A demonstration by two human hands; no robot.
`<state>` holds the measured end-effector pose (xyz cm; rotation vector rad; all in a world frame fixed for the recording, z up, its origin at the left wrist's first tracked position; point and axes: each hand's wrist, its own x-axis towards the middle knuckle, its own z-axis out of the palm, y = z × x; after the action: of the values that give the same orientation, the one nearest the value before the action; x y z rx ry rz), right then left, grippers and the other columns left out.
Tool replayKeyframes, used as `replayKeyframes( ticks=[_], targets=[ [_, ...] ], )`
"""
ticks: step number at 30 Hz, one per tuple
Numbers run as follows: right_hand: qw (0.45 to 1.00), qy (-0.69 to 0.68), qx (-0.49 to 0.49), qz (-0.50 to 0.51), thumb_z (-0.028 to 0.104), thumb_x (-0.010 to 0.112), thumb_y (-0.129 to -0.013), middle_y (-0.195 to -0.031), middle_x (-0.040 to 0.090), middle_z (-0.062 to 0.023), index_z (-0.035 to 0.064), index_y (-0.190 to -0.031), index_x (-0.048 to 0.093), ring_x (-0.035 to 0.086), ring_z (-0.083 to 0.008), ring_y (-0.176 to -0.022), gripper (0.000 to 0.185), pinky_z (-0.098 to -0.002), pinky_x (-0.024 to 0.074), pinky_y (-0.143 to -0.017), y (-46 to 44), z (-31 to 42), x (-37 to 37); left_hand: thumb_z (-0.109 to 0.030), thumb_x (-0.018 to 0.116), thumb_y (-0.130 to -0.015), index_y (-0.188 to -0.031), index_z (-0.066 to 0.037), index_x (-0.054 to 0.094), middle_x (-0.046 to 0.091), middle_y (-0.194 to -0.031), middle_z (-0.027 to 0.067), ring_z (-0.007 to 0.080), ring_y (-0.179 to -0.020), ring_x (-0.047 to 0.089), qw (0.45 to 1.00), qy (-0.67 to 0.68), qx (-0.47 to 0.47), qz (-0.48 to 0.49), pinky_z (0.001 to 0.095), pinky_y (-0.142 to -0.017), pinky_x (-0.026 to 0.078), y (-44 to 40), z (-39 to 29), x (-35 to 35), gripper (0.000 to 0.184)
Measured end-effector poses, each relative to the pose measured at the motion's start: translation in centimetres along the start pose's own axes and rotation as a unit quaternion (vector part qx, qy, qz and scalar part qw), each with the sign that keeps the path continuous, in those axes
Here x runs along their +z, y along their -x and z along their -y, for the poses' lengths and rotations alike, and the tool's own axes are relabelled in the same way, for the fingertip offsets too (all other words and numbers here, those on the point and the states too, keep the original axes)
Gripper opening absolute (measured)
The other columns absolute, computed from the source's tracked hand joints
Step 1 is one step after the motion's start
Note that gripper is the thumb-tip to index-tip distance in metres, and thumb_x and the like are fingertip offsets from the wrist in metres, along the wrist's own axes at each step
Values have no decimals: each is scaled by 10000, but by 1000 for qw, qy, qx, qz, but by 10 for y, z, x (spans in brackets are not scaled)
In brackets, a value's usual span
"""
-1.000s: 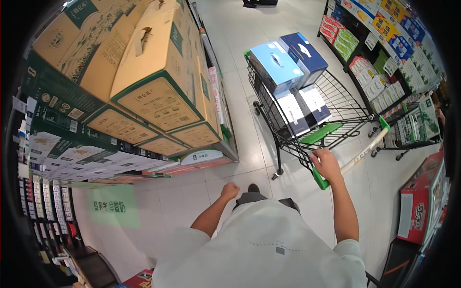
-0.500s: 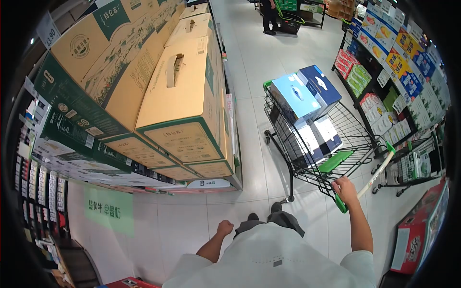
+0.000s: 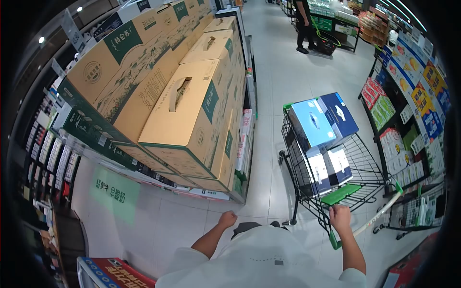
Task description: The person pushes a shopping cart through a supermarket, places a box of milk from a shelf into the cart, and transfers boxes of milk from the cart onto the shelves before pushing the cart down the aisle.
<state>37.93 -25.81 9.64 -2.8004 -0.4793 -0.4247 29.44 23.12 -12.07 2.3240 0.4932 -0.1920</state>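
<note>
My right hand (image 3: 340,217) is closed on the near left corner of a black wire shopping cart (image 3: 307,180), beside the green end of its pale handle (image 3: 379,214). Inside the cart lie a light blue carton (image 3: 312,122), a dark blue carton (image 3: 339,114) and more white-and-blue cartons (image 3: 336,165) below them. A green flap (image 3: 342,194) sits at the basket's near end. My left hand (image 3: 228,219) hangs in a loose fist in front of my body, touching nothing, near the lower corner of a stack of tan cartons (image 3: 185,120) with carry handles.
A green sign (image 3: 115,192) is at lower left. On the right are a shelf of packaged goods (image 3: 398,120) and another cart (image 3: 415,213). A person in dark clothes (image 3: 303,26) stands ahead by a black basket (image 3: 326,44). A red display (image 3: 115,273) is near my left side.
The view has tilted up and turned left, so the cart, stack and person appear lower and further right. My right hand keeps its hold on the cart; my left stays closed.
</note>
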Motion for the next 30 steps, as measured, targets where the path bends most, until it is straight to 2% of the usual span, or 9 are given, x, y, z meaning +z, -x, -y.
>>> replayKeyframes(
  ticks=[3,7,10,12,16,21,25,28,30],
  targets=[
    [991,-112,-54,-58,115,619,-826,-719,625,-171,13,-790,643,607,-367,-692,111,-450,476,-650,-62,34,-21,-266,641,-755,-846,-32,662,677,-830,172,335,-792,655,996,33,11,-79,397,-734,514,6,-1,11,252],
    [944,-248,-199,-83,130,622,-844,-735,622,-156,13,-882,663,613,-347,-680,129,-428,492,-643,-143,103,-29,-285,628,-768,-879,-42,680,680,-928,180,359,-922,641,995,46,-56,-72,422,-819,509,19,-5,15,272],
    [897,-301,-315,-75,116,619,-852,-760,615,-133,13,-895,659,608,-332,-676,118,-410,494,-639,-183,181,-65,-243,624,-780,-850,-18,675,687,-847,164,318,-781,675,984,109,-91,-106,404,-707,537,25,2,23,241],
    [855,-315,-396,-116,106,624,-844,-783,612,-127,15,-918,650,610,-319,-714,120,-397,492,-653,-205,232,-97,-194,613,-807,-818,2,653,670,-743,124,230,-603,659,934,301,-169,-88,350,-557,532,34,-21,12,201],
    [765,-337,-508,-207,103,627,-825,-795,606,-125,18,-923,632,606,-305,-761,130,-391,483,-673,-233,318,-168,-159,594,-837,-804,7,631,635,-676,81,152,-509,610,914,364,-138,-117,291,-464,492,22,-44,0,174],
    [712,-377,-549,-225,148,598,-831,-754,589,-101,40,-825,620,597,-302,-733,111,-385,487,-657,-269,407,-205,-174,610,-875,-856,7,619,631,-709,83,157,-557,611,895,420,-114,-98,289,-490,497,7,-62,-23,182],
    [732,-362,-545,-190,192,581,-828,-785,597,-103,45,-801,629,597,-298,-793,157,-396,492,-709,-295,456,-180,-179,619,-886,-903,9,620,634,-734,87,155,-585,610,898,422,-97,-82,287,-521,508,3,-67,-40,189],
    [748,-336,-555,-140,241,573,-819,-826,602,-107,47,-784,636,574,-289,-904,207,-392,482,-790,-310,464,-161,-167,604,-896,-954,9,624,646,-765,89,160,-609,616,856,506,-90,-61,284,-544,518,12,-71,-59,187],
    [726,-308,-598,-141,289,637,-808,-842,609,-100,44,-899,644,526,-280,-967,261,-372,463,-821,-318,464,-162,-163,587,-910,-1006,8,620,659,-818,97,164,-636,624,806,582,-87,-57,279,-570,527,22,-75,-65,198]
  ],
)
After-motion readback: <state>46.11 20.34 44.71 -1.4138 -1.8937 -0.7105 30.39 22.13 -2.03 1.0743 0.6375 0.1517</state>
